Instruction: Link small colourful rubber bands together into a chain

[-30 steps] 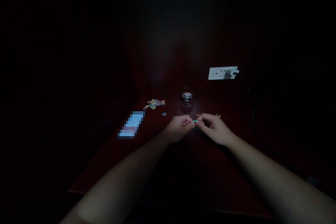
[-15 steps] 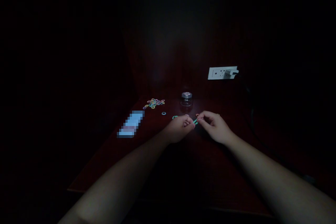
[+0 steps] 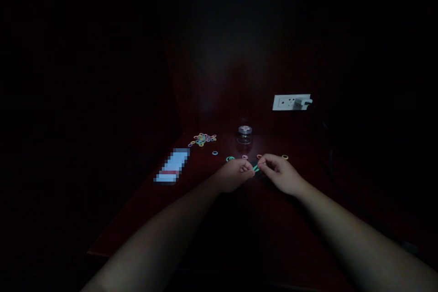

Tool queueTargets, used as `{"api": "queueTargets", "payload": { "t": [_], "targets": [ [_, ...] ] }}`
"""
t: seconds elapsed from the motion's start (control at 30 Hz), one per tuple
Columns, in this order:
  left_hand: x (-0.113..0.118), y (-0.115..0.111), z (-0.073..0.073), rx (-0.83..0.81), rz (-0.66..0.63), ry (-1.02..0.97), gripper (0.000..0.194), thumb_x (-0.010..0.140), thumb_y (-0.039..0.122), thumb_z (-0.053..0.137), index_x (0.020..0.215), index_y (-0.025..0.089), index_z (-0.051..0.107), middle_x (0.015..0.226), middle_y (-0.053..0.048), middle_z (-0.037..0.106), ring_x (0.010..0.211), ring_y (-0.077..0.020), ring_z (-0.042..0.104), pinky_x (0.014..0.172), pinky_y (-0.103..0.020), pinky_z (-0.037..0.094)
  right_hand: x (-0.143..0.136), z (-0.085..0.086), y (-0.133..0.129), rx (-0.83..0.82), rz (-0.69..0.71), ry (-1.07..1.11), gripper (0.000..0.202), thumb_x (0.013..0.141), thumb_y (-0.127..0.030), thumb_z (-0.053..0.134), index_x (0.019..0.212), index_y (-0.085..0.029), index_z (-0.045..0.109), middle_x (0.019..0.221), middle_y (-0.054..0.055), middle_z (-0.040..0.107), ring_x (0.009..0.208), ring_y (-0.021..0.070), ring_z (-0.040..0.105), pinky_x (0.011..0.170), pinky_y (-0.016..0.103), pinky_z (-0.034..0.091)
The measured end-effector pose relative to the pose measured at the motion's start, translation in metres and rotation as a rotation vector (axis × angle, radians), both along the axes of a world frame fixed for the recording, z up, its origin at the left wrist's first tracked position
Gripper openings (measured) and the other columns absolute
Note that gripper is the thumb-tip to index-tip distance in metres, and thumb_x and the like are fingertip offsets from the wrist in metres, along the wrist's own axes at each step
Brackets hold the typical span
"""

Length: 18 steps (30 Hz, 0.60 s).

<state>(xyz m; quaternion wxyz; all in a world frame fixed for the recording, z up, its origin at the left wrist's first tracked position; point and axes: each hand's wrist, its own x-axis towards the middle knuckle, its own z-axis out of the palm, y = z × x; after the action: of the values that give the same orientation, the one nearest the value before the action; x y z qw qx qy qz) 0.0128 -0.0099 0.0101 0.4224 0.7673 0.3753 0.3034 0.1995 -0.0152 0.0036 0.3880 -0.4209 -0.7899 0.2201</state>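
My left hand (image 3: 236, 174) and my right hand (image 3: 278, 173) meet above the dark red table. Between their fingertips a green hair tie (image 3: 256, 169) is stretched, pinched at one end by each hand. Just beyond my left hand lie green hair ties (image 3: 230, 159). A pink hair tie (image 3: 245, 157) sits behind the gap between the hands, and an orange one (image 3: 259, 157) is partly covered by my right fingers. A yellow hair tie (image 3: 285, 157) rests behind my right hand, and a blue one (image 3: 215, 153) is farther left.
A pile of mixed pastel hair ties (image 3: 202, 139) lies at the back left. A clear lidded jar (image 3: 245, 135) stands near the back wall. At left is a lit, pixelated phone-shaped object (image 3: 173, 166). The wall socket (image 3: 291, 102) holds a plug, its dark cable hanging at right.
The view has tilted up slightly, so things sit lower in the picture. Both hands keep hold of the green hair tie, whose two strands now show more clearly.
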Motion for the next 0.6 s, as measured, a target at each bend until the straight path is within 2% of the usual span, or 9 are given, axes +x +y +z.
{"api": "queueTargets", "payload": {
  "t": [0.1, 0.3, 0.4, 0.6],
  "targets": [
    [0.0004, 0.0000, -0.0002, -0.005, -0.012, -0.013, 0.014, 0.078, 0.027, 0.055, 0.074, 0.013, 0.057, 0.058, 0.004, 0.046, 0.054, -0.0077, 0.040, 0.049, -0.019, 0.030, 0.0017, -0.0004, 0.0019, 0.023, -0.065, 0.026, 0.020, 0.087, -0.032, 0.049, 0.073, -0.019, 0.055, 0.071, 0.001, 0.057, 0.066, 0.0151, 0.053, 0.066, 0.028, 0.045],
    [0.0026, 0.0004, 0.0007, 0.012, 0.039, -0.015, 0.015, 0.078, 0.027, 0.056, 0.075, 0.013, 0.058, 0.059, 0.003, 0.050, 0.055, -0.0077, 0.043, 0.051, -0.019, 0.033, -0.0020, -0.0007, -0.0026, -0.062, 0.134, -0.022, 0.019, 0.085, -0.031, 0.051, 0.073, -0.018, 0.056, 0.062, -0.002, 0.050, 0.058, 0.0121, 0.046, 0.056, 0.024, 0.041],
    [0.0025, 0.0011, 0.0001, 0.020, 0.047, 0.000, 0.015, 0.078, 0.028, 0.057, 0.075, 0.013, 0.057, 0.061, 0.003, 0.052, 0.056, -0.0079, 0.044, 0.052, -0.019, 0.034, -0.0031, 0.0008, -0.0046, -0.124, 0.175, -0.009, 0.018, 0.083, -0.031, 0.054, 0.073, -0.017, 0.055, 0.059, -0.004, 0.047, 0.054, 0.0105, 0.042, 0.051, 0.023, 0.038],
    [0.0009, -0.0005, 0.0009, 0.021, 0.026, 0.027, 0.013, 0.078, 0.025, 0.056, 0.074, 0.013, 0.056, 0.060, 0.003, 0.050, 0.056, -0.0083, 0.043, 0.051, -0.019, 0.032, -0.0017, 0.0036, -0.0017, -0.065, 0.130, 0.049, 0.015, 0.080, -0.030, 0.057, 0.071, -0.019, 0.055, 0.059, -0.003, 0.047, 0.055, 0.0115, 0.044, 0.064, 0.029, 0.046]
  ]
}}
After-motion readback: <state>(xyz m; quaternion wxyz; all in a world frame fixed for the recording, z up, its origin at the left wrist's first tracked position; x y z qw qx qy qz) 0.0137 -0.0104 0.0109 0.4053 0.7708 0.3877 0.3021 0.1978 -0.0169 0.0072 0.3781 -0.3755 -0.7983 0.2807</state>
